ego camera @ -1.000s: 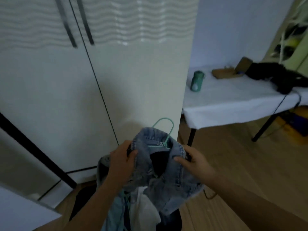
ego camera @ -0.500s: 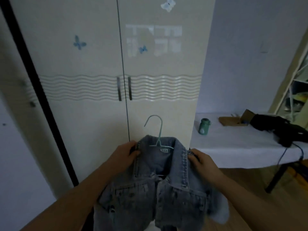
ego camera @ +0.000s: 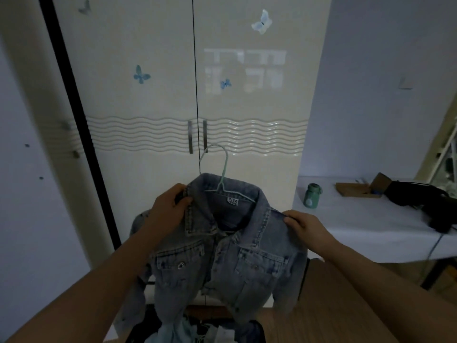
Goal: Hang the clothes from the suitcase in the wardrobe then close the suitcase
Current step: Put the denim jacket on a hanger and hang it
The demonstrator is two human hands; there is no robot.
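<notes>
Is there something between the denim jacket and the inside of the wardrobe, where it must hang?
Yes. Both wardrobe doors are closed directly behind the denim jacket, and both hands hold it.

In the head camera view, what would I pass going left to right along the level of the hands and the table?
Left hand → denim jacket on its green hanger → right hand → green bottle → wooden box → black bag.

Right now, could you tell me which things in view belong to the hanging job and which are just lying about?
Job:
denim jacket, gripped by left hand and right hand
green hanger
wardrobe, doors closed
clothes below

Lying about, on the table:
green bottle
wooden box
black bag
</notes>
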